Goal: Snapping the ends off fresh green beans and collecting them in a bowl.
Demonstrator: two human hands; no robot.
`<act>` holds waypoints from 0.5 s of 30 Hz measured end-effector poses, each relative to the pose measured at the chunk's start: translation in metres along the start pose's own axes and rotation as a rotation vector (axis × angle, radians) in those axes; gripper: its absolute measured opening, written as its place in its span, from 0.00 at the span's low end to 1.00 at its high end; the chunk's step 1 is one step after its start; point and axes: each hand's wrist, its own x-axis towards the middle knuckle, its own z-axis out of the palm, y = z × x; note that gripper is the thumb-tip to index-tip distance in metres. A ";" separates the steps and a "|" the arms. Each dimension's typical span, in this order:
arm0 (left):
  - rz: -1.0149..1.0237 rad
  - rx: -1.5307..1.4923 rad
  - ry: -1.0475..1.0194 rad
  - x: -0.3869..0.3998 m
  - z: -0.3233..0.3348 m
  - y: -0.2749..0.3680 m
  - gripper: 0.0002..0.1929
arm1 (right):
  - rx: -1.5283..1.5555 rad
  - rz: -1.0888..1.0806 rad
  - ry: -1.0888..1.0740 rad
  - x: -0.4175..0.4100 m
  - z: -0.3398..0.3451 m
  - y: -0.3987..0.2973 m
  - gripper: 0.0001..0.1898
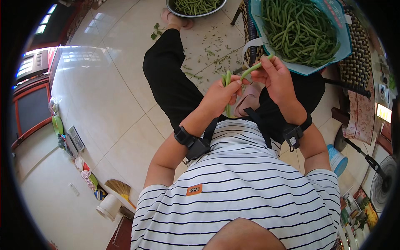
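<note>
Several green beans [228,82] are held in my left hand [222,93], their ends sticking out above and below the fingers. One more green bean [251,70] runs slantwise between both hands: the left fingertips touch its lower end, and my right hand [275,78] pinches it near the upper end. Just beyond the right hand, a light-blue bag [346,47] full of green beans [300,31] lies open on a woven chair [359,56]. At the top, a metal basin [200,15] holds more beans [195,6].
Bean trimmings [218,59] litter the floor tiles between my feet, and a leafy sprig [156,31] lies near one foot. A broom [118,187] and a white bucket [108,206] stand by the wall at lower left. At the right are a standing fan [382,184] and a blue container [337,160].
</note>
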 end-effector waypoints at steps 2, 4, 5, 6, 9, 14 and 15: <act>0.033 0.088 0.091 0.002 0.002 -0.003 0.11 | -0.134 -0.126 0.028 -0.003 0.001 0.002 0.10; 0.039 0.183 0.138 0.005 0.000 -0.007 0.10 | -0.218 -0.204 0.023 -0.006 0.003 0.005 0.10; 0.045 0.277 0.186 0.007 0.000 -0.008 0.10 | -0.302 -0.280 0.017 -0.007 0.003 0.006 0.10; 0.045 0.278 0.185 0.006 0.000 -0.007 0.10 | -0.302 -0.281 0.019 -0.007 0.003 0.007 0.10; 0.120 0.829 0.128 0.000 0.002 -0.007 0.08 | -0.374 -0.359 -0.033 -0.005 0.002 0.007 0.10; 0.644 0.987 -0.214 -0.010 0.013 -0.016 0.05 | -0.392 0.078 -0.122 0.007 -0.006 -0.017 0.12; 0.649 0.988 -0.215 -0.007 0.009 -0.016 0.05 | -0.394 0.074 -0.121 0.008 -0.007 -0.018 0.12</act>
